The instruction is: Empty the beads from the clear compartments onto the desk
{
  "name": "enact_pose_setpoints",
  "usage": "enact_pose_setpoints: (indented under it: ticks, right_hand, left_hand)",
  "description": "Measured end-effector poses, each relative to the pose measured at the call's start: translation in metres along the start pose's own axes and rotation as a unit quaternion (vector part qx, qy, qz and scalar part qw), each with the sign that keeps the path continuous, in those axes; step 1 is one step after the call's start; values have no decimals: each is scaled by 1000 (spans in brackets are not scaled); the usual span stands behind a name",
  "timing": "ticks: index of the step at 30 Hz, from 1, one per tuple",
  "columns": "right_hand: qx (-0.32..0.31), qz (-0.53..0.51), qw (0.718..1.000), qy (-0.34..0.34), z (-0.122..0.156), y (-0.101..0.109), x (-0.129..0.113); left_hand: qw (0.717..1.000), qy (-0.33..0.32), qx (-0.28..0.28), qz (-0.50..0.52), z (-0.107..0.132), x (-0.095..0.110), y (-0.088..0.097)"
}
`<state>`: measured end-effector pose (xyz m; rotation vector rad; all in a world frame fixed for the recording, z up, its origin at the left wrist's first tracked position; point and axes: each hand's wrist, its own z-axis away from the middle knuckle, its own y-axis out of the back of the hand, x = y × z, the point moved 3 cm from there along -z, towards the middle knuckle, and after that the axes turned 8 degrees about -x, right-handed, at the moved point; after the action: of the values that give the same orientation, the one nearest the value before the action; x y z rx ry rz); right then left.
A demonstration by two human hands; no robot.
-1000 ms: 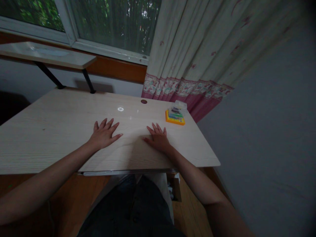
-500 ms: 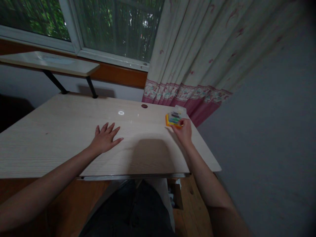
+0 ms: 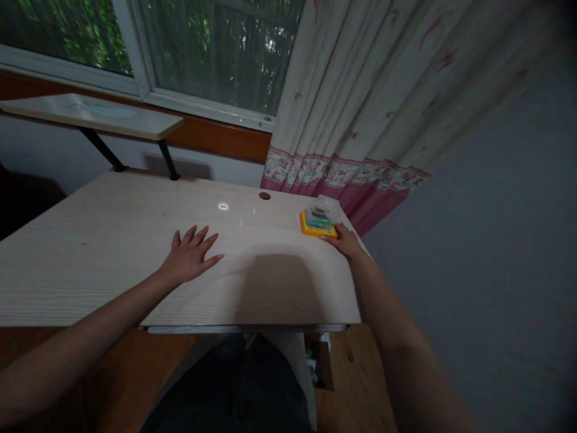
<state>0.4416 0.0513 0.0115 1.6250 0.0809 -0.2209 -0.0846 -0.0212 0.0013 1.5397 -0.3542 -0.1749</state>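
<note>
My left hand (image 3: 190, 255) lies flat on the desk with its fingers spread and nothing in it. At the far right corner stands a small yellow-orange case (image 3: 311, 227) with a raised clear lid (image 3: 328, 204) and small coloured items inside, too small to name. My right hand (image 3: 346, 240) grips the case's front right corner, thumb along the front edge and fingers at the right side. The case rests on the desk.
The pale wood-grain desk (image 3: 135, 228) carries a raised shelf (image 3: 135, 123) on black legs at the back left. A brown round cap (image 3: 264, 196) sits near its back edge. A floral curtain (image 3: 338, 120) hangs behind the case, and a wall (image 3: 473, 240) stands right.
My right hand has moved from above the case's front, where its fingers were pinched, down to the right front corner. My left hand has stayed in place.
</note>
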Motion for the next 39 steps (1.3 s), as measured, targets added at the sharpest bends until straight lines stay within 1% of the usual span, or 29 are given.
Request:
enact_pose_setpoints:
  ticks: [3, 10, 12, 14, 17, 19, 21, 24, 26, 30, 33, 35, 37, 39]
  right_hand:
    - [-28, -19, 999, 18, -4, -7, -16]
    - [-30, -28, 998, 55, -7, -20, -74]
    - [-35, -27, 997, 57, -8, -22, -87]
    - [-37, -26, 997, 55, -8, -21, -95]
    - [-20, -51, 997, 62, -10, -9, -100]
    - [9, -87, 992, 86, -13, 8, -103]
    - [41, -105, 985, 128, -17, 31, -111]
    - [70, -63, 977, 189, -23, 60, -130]
    - [63, -17, 977, 204, -27, 71, -144]
    - [45, 45, 977, 203, -30, 77, -162]
    - [39, 60, 979, 193, -28, 77, -168]
    - [52, 57, 980, 181, -24, 79, -174]
    - [73, 41, 980, 182, -16, 81, -187]
    - [76, 17, 975, 210, -4, 78, -211]
  left_hand:
    - [1000, 0, -2, -3, 0, -1, -1]
    - [1000, 0, -3, -9, 1, -1, 0]
    - [1000, -1, -4, -6, 1, -1, 0]
    - [1000, -1, -4, -1, 1, -1, 0]
    - [1000, -3, -3, 4, -1, -3, -3]
    - [1000, -4, 1, 5, -2, -4, -5]
    - [1000, -5, 4, 5, -2, -4, -6]
    - [1000, -4, 3, 7, -2, -4, -5]
    - [1000, -4, -2, 10, -2, -3, -4]
    - [1000, -8, -1, 10, -3, -2, -3]
    - [1000, -9, 8, 12, -1, -1, -4]
    - [1000, -10, 18, 16, 1, 1, -3]
    - [999, -26, 35, 18, 1, 3, 2]
    - [996, -61, 59, 35, -3, 5, 12]
